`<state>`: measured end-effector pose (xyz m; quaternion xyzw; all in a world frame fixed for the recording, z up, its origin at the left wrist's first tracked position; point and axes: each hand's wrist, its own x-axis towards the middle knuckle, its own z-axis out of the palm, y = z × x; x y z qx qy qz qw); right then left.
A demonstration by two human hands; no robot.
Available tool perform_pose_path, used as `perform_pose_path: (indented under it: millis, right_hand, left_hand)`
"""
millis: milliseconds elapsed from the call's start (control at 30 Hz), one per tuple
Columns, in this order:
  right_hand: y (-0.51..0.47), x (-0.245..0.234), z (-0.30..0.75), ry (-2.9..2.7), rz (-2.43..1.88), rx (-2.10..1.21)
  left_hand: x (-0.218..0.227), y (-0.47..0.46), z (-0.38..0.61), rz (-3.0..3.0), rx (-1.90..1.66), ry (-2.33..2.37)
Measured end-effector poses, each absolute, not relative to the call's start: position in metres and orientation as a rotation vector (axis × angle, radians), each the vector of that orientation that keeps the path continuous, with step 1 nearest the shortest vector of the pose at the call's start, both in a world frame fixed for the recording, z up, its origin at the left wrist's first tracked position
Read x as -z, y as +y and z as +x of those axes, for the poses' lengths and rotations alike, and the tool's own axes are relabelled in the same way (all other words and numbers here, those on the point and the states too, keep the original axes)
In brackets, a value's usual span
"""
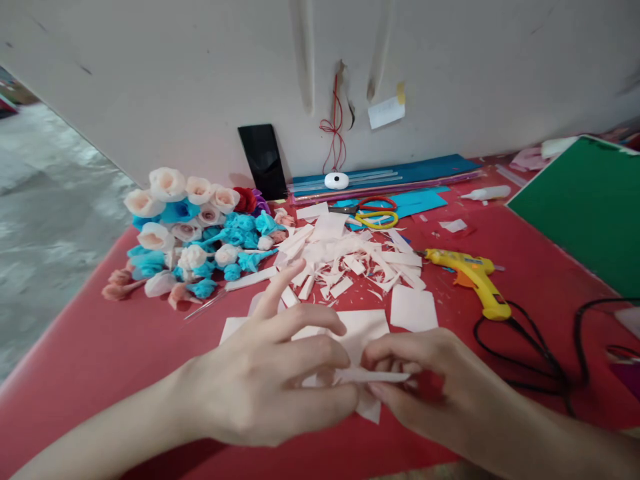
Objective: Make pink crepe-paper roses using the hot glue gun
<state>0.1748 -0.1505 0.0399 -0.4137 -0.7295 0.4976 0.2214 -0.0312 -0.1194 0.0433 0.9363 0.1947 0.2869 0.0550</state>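
Note:
My left hand (273, 373) and my right hand (425, 383) meet just above the red table (100, 347) near its front edge. Both pinch a small pale pink paper piece (373, 377) between fingers and thumbs; the left index finger sticks out. Under the hands lie pale pink paper squares (414, 308). Beyond them is a heap of pink paper scraps (350, 257).
Paper flowers (195, 230) in pink, white and blue are piled at the left. A yellow glue gun (475, 280) with a black cord (540, 353) lies to the right. Scissors (373, 213), blue sheets (400, 175), a black phone (263, 161) and a green board (585, 207) stand behind.

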Motion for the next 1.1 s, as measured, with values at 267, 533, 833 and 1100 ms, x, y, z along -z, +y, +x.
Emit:
perform_pose_path:
  millis: [267,533,833,1100]
  right_hand:
    - [-0.156,-0.035,0.174,-2.001,-1.087,-1.249]
    - [-0.154,-0.035,0.17,-1.718,-1.194,-1.695]
    - [-0.157,-0.026,0.17,-1.608,-1.171,-1.749]
    - [-0.157,-0.025,0.172,-1.611,-1.094,-1.785]
  left_hand:
    - [-0.047,-0.118,-0.028,2.836,-0.955,0.572]
    - [-0.042,-0.119,-0.032,2.852,-1.019,0.473]
    - [-0.039,-0.118,-0.029,2.862,-1.105,0.43]
    - [-0.037,-0.12,-0.028,2.85,-1.14,0.436]
